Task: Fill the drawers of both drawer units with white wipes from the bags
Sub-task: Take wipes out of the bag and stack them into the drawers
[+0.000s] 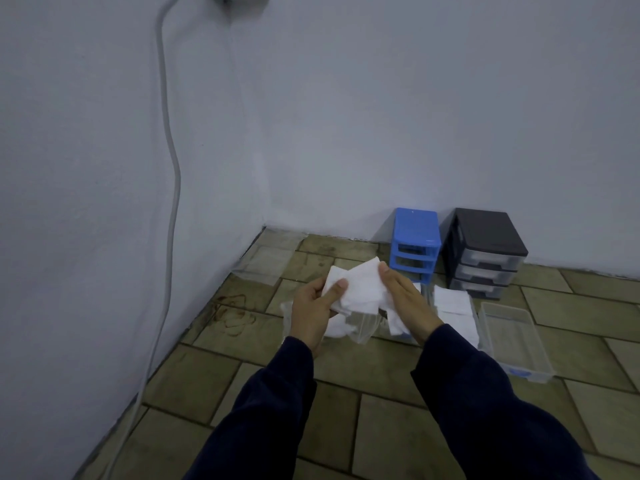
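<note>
Both hands hold a bunch of white wipes (360, 289) in front of me, above the floor. My left hand (317, 304) grips the wipes' left side with the thumb on top. My right hand (405, 299) holds their right edge with fairly straight fingers behind. A clear plastic bag (360, 329) with more wipes lies below the hands. A blue drawer unit (414, 242) and a black drawer unit (485, 251) stand against the wall. A drawer full of wipes (453, 308) and an empty clear drawer (516, 337) lie on the floor.
The tiled floor (381, 427) meets white walls in a corner at the left. A grey cable (169, 168) runs down the left wall. An empty clear bag (270, 258) lies flat near the corner.
</note>
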